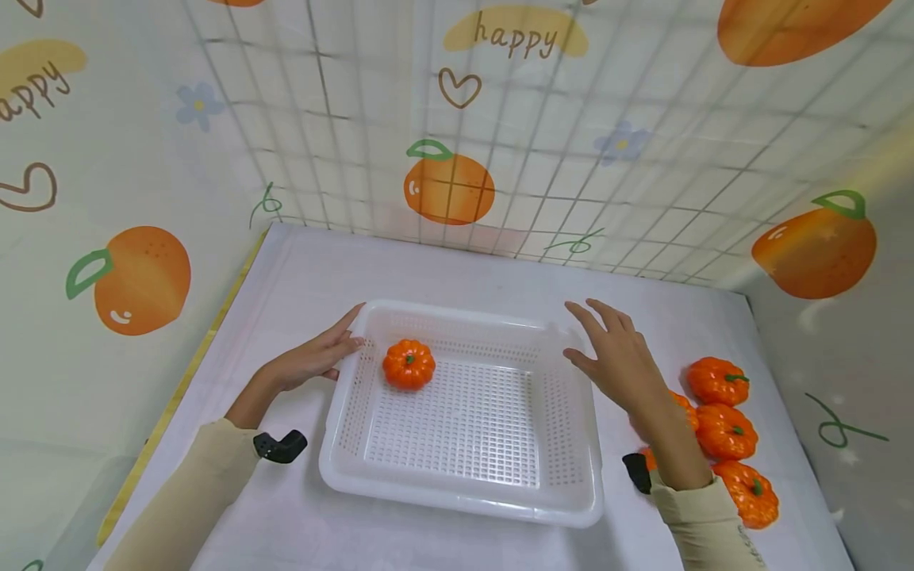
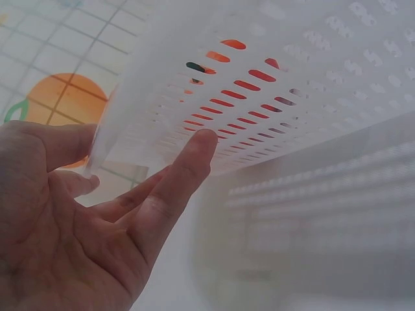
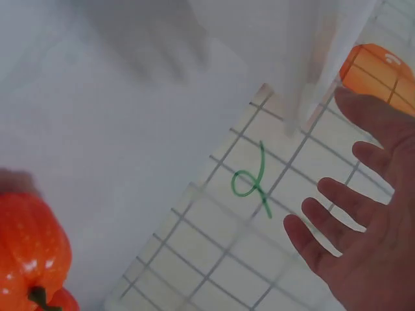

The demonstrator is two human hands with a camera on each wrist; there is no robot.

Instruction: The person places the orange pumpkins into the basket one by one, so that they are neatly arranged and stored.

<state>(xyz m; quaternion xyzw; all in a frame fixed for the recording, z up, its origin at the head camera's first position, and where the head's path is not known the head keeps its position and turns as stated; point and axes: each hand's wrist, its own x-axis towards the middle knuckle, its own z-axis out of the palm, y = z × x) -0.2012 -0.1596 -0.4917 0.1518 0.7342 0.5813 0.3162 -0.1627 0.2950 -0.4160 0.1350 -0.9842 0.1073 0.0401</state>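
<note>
A white perforated plastic basket (image 1: 528,507) stands on the white tabletop. One small orange pumpkin (image 1: 409,365) sits inside it, near the far left corner; through the wall slots, patches of its orange show in the left wrist view. My left hand (image 1: 314,359) touches the basket from outside at the far left corner, its fingers (image 2: 175,188) fairly straight against the wall. Spread over the far right corner, my right hand (image 1: 621,361) holds nothing. In the right wrist view its fingers (image 3: 350,201) are apart from the basket wall (image 3: 308,58).
Several more orange pumpkins (image 1: 727,432) lie clustered right of the basket, partly hidden by the right forearm. A printed curtain (image 1: 378,119) with a wire grid closes off the back. Side walls stand left and right; yellow tape (image 1: 178,396) lines the left table edge.
</note>
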